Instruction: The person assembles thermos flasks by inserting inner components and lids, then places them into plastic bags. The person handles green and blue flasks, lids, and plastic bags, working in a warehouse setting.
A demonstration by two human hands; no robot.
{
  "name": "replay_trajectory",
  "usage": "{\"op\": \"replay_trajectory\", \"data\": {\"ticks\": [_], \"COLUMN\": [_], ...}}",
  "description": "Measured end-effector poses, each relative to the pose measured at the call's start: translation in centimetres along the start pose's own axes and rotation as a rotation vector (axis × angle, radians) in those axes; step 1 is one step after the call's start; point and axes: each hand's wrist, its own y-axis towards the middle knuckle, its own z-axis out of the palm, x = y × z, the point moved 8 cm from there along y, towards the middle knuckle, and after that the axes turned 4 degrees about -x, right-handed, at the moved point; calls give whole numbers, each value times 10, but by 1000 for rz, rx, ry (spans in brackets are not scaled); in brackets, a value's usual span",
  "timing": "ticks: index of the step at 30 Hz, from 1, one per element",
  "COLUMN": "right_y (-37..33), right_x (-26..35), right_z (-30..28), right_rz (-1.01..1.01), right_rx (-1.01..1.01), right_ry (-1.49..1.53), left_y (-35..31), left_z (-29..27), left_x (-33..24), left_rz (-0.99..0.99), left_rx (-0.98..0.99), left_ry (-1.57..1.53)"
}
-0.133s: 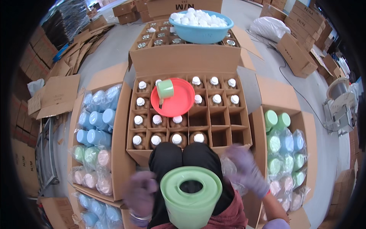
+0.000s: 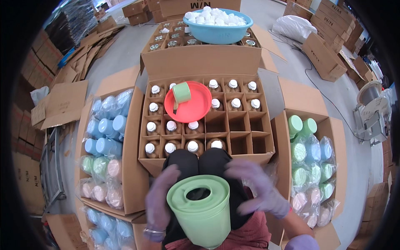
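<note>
A light green plastic tub (image 2: 204,223) with a rimmed lid and a round dark hole in it stands on my lap, tilted slightly. My left hand (image 2: 159,204), in a purple glove, is by its left side with the fingers stretched out; whether it touches the tub I cannot tell. On the other side my right hand (image 2: 256,189), gloved alike, is open, its fingers spread and apart from the tub. Ahead of my knees, a divided carton (image 2: 200,166) holds white-capped bottles (image 2: 192,146). Lying on these bottles is a red plate (image 2: 196,109) with a green cup (image 2: 181,92) in it.
Wrapped blue, green and pink containers fill a left carton (image 2: 135,183) and a right carton (image 2: 281,146). Farther off, a blue basin (image 2: 218,35) of white caps rests on another carton of bottles. A cable (image 2: 316,87) lies on the floor near a grey machine (image 2: 370,121).
Both hands have come forward and closer around the tub, and the right hand's fingers have spread. The tub has shifted slightly left and tipped.
</note>
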Motion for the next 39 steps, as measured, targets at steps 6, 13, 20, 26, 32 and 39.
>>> {"op": "replay_trajectory", "data": {"ticks": [6,13,20,26,32,39], "right_y": [-11,38,87,33,78,66], "right_x": [-34,-14,2,-243,-243,-281], "right_z": [-2,5,-5,-55,50,101], "right_rz": [209,169,-186,581,209,244], "right_rx": [-55,-428,-447,-467,-101,49], "right_ry": [70,515,-376,-633,-734,-697], "left_y": [-30,43,88,110,118,132], "left_z": [-60,8,65,59,35,32], "left_x": [-19,-24,-13,22,34,60], "left_rz": [35,-190,-204,-30,-91,-230], "left_rx": [-64,113,76,141,62,132], "left_ry": [-263,116,-53,347,176,-140]}}
